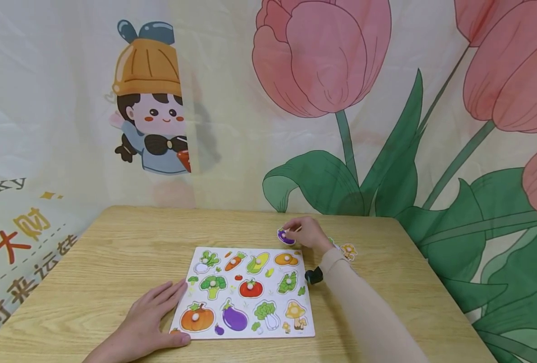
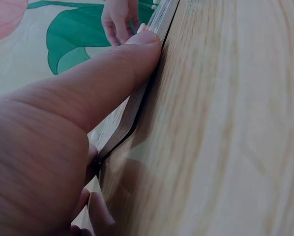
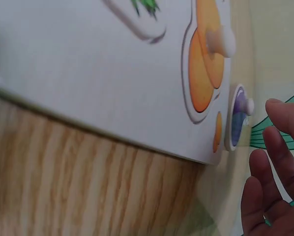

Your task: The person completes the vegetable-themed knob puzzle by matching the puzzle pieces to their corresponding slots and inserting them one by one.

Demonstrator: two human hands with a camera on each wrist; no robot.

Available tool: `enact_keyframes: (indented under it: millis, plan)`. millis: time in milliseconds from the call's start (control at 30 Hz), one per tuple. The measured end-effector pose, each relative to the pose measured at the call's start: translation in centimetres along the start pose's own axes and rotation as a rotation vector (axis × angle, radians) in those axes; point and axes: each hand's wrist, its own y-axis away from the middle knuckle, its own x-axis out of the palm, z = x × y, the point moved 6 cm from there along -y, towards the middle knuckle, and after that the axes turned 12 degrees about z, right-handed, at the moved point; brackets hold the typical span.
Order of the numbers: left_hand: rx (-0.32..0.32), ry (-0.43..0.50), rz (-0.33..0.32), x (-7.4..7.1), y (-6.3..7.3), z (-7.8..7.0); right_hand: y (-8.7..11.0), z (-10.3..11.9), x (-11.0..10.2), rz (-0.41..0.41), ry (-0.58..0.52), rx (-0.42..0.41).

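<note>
A white vegetable puzzle board (image 1: 232,325) lies on the table. My left hand (image 1: 147,317) rests at its front left corner, fingers stretched along the left side. In the left wrist view the thumb (image 2: 107,73) lies on the board's front edge. Just beyond the board's back right corner is an eggplant puzzle piece (image 1: 286,237) with a white knob. My right hand (image 1: 309,234) reaches over to it. In the right wrist view its loosely bent fingers (image 3: 275,152) stand a small gap away from the knob (image 3: 249,106).
A mushroom piece (image 1: 349,251) lies right of the right wrist, beside a green piece mostly hidden by that wrist. Knobbed pieces such as the pumpkin (image 1: 200,320) and tomato (image 1: 251,289) sit in the board. A printed cloth (image 1: 232,126) hangs behind the table.
</note>
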Motion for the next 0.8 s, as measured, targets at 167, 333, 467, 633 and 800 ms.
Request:
enact_keyframes:
  millis: [167,333,467,633,800]
  plan:
    - [0.011,-0.019,-0.007,-0.1,0.1,-0.3,-0.5,-0.3,0.4,0.037,0.019,0.033]
    - [0.013,-0.029,-0.012,-0.2,0.1,-0.4,-1.0,-0.7,0.7,0.040,0.037,0.079]
    - [0.004,-0.017,-0.008,-0.2,0.0,-0.3,-1.4,-1.0,0.8,0.033,0.047,0.095]
    - [0.005,-0.013,-0.014,-0.2,0.1,-0.2,-1.4,-1.3,1.0,0.027,0.054,0.116]
    - [0.002,-0.009,-0.010,-0.1,0.2,-0.1,-1.3,-1.0,1.0,0.035,0.068,0.100]
